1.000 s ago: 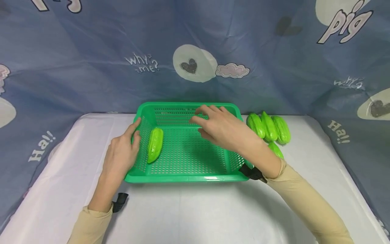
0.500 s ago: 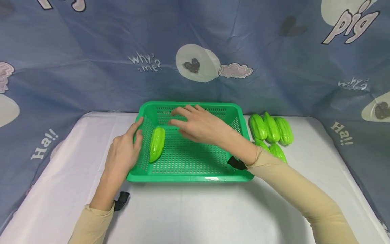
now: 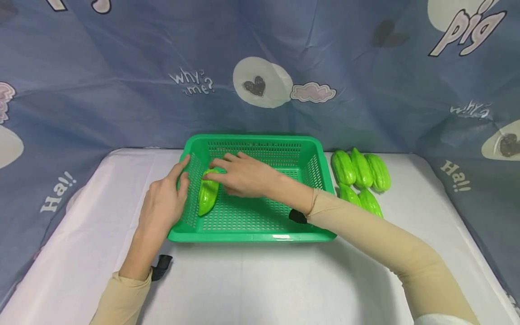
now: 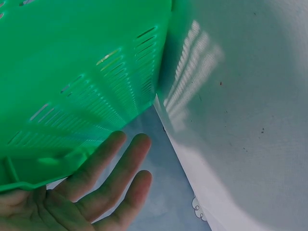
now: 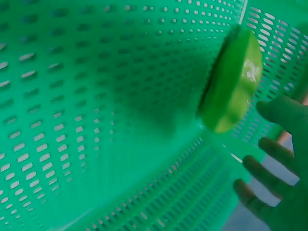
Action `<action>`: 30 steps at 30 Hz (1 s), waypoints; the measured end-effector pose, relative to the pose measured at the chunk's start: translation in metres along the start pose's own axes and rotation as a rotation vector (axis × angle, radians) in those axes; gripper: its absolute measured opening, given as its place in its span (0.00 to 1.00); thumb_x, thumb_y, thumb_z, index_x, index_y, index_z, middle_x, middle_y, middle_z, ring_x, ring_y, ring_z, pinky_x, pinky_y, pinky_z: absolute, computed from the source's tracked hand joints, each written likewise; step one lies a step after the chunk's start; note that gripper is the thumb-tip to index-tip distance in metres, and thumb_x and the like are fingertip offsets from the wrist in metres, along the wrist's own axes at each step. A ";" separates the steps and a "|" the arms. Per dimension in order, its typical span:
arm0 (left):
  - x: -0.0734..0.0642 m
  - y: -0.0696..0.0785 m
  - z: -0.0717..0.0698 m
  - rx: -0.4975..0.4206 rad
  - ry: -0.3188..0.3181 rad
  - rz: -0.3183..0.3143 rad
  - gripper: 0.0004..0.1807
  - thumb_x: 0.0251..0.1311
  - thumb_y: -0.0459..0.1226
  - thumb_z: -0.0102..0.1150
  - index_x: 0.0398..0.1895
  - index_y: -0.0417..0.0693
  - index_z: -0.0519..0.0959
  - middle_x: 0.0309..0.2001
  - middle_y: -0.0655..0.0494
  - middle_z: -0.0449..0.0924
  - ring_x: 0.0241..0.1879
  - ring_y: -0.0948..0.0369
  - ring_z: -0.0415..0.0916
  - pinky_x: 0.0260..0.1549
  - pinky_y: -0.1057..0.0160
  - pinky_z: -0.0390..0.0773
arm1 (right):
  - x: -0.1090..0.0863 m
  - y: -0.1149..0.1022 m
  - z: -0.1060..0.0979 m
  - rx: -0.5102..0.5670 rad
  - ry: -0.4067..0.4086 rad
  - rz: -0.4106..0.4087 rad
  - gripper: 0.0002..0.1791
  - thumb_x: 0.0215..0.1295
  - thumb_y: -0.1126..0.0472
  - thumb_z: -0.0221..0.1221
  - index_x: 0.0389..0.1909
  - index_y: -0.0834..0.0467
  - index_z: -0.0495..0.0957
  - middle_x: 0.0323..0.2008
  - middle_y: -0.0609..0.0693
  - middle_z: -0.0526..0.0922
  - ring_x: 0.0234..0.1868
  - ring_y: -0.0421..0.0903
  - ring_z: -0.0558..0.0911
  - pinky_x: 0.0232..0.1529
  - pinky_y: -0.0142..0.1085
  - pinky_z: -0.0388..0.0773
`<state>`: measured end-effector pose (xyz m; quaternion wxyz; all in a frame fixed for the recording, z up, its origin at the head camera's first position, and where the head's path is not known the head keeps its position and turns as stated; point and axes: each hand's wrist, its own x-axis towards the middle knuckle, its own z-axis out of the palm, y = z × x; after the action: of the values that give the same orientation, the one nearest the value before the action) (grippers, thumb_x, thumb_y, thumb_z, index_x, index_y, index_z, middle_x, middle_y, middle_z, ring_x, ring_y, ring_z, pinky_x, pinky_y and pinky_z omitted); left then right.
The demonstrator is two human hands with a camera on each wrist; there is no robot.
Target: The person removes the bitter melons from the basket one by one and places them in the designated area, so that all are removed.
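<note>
A glossy, ridged green bitter melon (image 3: 207,201) lies at the left side inside a green plastic basket (image 3: 243,237). My right hand (image 3: 248,177) reaches over it, thumb and fingers overlapping its far end in the head view. In the right wrist view, the spread fingers of that hand (image 5: 284,173) stand apart from the melon (image 5: 237,84) with a gap between. The left hand (image 3: 162,198) rests at the basket's left rim, thumb inside and index finger along the edge. Its other fingers, seen in the left wrist view, extend loosely outside the wall (image 4: 72,86).
Several more bitter melons (image 3: 361,169) lie in two rows on the white tabletop (image 3: 243,280), right of the basket. A blue printed cloth (image 3: 162,113) hangs behind the table's back edge.
My right hand has moved left across the basket, from its right half to the melon. The left hand and the basket have stayed where they were.
</note>
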<state>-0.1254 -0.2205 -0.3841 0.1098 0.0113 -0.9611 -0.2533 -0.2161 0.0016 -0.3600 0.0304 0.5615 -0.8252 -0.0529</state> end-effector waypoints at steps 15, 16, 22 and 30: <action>0.001 -0.001 -0.001 0.004 0.001 0.000 0.28 0.87 0.46 0.38 0.85 0.56 0.65 0.13 0.49 0.69 0.12 0.57 0.62 0.14 0.58 0.64 | 0.012 -0.006 0.016 -0.045 -0.117 0.004 0.34 0.81 0.50 0.60 0.82 0.35 0.63 0.85 0.45 0.62 0.78 0.57 0.72 0.67 0.53 0.83; 0.001 0.000 -0.001 0.004 0.003 0.000 0.28 0.87 0.46 0.38 0.85 0.56 0.65 0.13 0.49 0.70 0.13 0.56 0.62 0.14 0.58 0.64 | 0.013 -0.006 0.016 -0.040 -0.115 0.001 0.32 0.81 0.51 0.60 0.81 0.37 0.65 0.84 0.44 0.63 0.78 0.56 0.72 0.66 0.52 0.83; 0.001 0.000 -0.001 0.000 0.010 0.001 0.28 0.87 0.47 0.39 0.84 0.57 0.66 0.14 0.46 0.73 0.13 0.56 0.63 0.14 0.58 0.65 | 0.013 -0.008 0.015 -0.034 -0.087 0.002 0.24 0.80 0.52 0.60 0.73 0.42 0.70 0.77 0.44 0.75 0.75 0.54 0.75 0.65 0.51 0.84; 0.000 0.000 -0.001 -0.009 0.008 0.005 0.28 0.87 0.47 0.38 0.85 0.56 0.65 0.11 0.50 0.68 0.10 0.58 0.59 0.12 0.59 0.64 | 0.010 -0.008 0.015 -0.073 -0.067 0.002 0.24 0.80 0.44 0.60 0.73 0.36 0.72 0.68 0.50 0.76 0.61 0.53 0.82 0.60 0.46 0.84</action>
<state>-0.1251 -0.2210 -0.3835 0.1146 0.0093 -0.9594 -0.2574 -0.2137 -0.0098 -0.3759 0.0232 0.5573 -0.8237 -0.1017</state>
